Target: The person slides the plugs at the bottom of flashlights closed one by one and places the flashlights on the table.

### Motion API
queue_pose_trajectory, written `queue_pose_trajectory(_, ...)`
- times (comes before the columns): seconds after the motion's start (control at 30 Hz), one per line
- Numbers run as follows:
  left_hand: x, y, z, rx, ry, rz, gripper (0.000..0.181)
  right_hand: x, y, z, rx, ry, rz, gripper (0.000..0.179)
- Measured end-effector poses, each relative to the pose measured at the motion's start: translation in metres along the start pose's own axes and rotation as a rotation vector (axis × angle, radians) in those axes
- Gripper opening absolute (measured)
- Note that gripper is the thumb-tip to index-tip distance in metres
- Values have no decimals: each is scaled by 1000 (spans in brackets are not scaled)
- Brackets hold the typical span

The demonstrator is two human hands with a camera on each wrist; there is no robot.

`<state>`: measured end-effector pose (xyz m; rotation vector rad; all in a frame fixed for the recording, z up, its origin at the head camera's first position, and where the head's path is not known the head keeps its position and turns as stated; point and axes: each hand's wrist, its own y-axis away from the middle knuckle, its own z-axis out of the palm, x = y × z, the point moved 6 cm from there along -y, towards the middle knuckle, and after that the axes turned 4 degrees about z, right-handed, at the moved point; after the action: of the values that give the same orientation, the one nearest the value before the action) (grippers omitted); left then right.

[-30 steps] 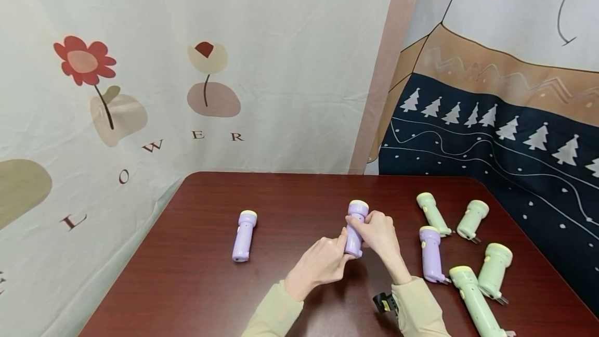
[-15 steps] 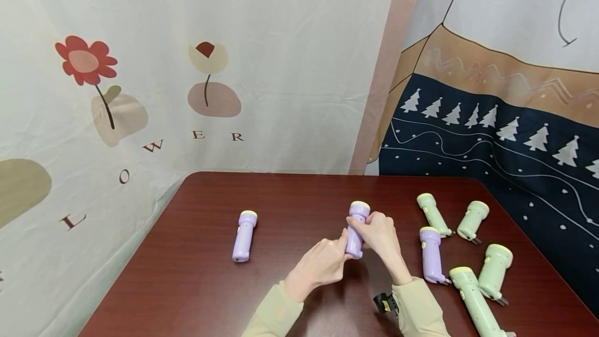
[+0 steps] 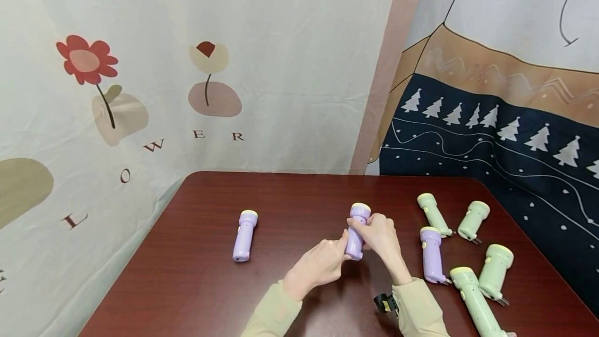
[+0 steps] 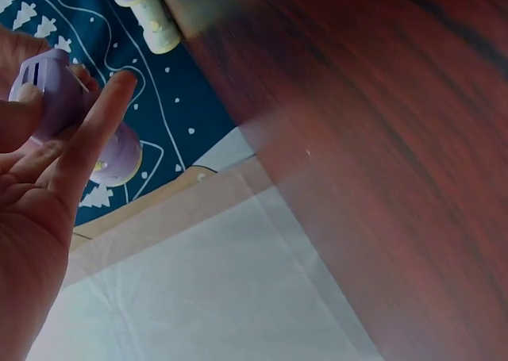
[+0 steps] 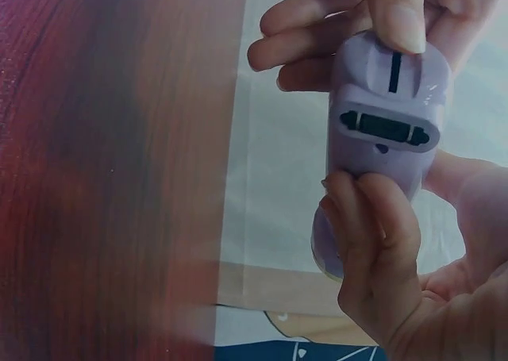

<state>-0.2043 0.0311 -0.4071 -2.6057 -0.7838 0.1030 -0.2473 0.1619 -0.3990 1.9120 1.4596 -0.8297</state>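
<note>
Both hands hold a purple flashlight with a pale yellow rim above the table. My right hand grips its body, thumb across the front. At the lower end, my left hand has its fingers and thumb around the base. In the right wrist view, the flashlight turns its base to the camera, showing a narrow slot and a dark oblong recess. The left thumb presses beside that slot. One left finger lies stretched along the flashlight in the left wrist view.
Another purple flashlight lies at the left of the brown table. On the right lie a purple flashlight with its plug prongs out and several green flashlights. Printed cloth hangs behind the table.
The held flashlight has dropped very slightly in the head view. Both hands keep the same hold, and the other flashlights lie as before.
</note>
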Motion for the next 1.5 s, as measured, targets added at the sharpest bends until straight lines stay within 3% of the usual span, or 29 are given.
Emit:
queue_pose_trajectory(0.17,-6,2,3,-28,76,-24,41,3,-3,3,-23,-26,17,42)
queue_pose_trajectory(0.37,-12,3,2,-29,67,-23,40,5,-5,5,-24,-56,15,41)
queue_pose_trajectory(0.47,-21,6,-1,-26,42,-71,41,5,-5,6,-26,-66,16,41)
queue_pose_trajectory(0.57,-39,12,-10,25,-53,-205,31,7,-6,5,-35,-63,25,43)
queue_pose_trajectory(0.7,-74,33,-33,150,-209,-503,14,11,-7,2,-49,-48,43,44)
queue_pose_trajectory(0.8,-99,55,-52,217,-262,-732,17,15,-8,-1,-55,-27,52,43)
queue_pose_trajectory(0.9,-123,77,-63,180,-241,-942,21,19,-9,-3,-67,-1,58,44)
queue_pose_trajectory(1.0,-142,98,-65,59,-154,-1112,21,22,-9,-3,-84,12,60,44)
queue_pose_trajectory(1.1,-155,114,-63,-46,-64,-1192,20,24,-10,-1,-95,21,55,44)
queue_pose_trajectory(1.17,-159,120,-62,-67,-20,-1205,20,25,-10,1,-95,21,51,43)
queue_pose_trajectory(1.33,-165,125,-58,-40,19,-1199,19,24,-9,8,-107,25,39,41)
queue_pose_trajectory(1.5,-167,125,-57,-19,15,-1234,22,18,-7,18,-129,29,25,40)
